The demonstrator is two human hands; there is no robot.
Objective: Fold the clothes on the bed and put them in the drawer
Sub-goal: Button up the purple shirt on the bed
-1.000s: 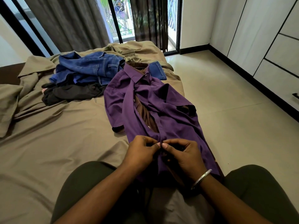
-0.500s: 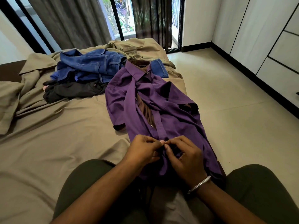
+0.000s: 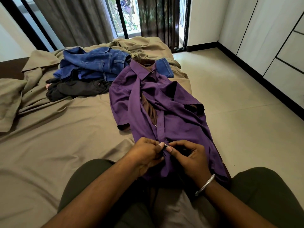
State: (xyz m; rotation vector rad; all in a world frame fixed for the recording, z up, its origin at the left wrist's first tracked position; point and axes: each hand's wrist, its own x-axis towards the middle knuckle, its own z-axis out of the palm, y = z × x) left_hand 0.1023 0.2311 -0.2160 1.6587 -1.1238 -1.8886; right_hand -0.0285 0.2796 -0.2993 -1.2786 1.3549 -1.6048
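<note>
The bed (image 3: 49, 153), covered by a rumpled khaki sheet, is taking up the left and middle of the view, its right edge running beside a pale tiled floor (image 3: 230, 96) that is lying open as far as the white drawer fronts (image 3: 287, 71) along the right wall. To the left of the shirt a broad stretch of sheet is lying bare. Three garments are showing on the bed: one heap of blue jeans (image 3: 95, 63) near the far end, one black garment (image 3: 77, 89) just in front of it and touching it, and one purple shirt (image 3: 172, 116). The purple shirt is lying lengthwise near the bed's right edge, collar pointing away, short sleeves spread, its front gaping at the chest over a brown lining and closed lower down the placket. The left hand (image 3: 144, 155) and the right hand (image 3: 192, 158), a single metal bangle (image 3: 205, 185) on its wrist, are meeting at the lower placket, each one's thumb and curled fingers pinching the purple cloth there.
</note>
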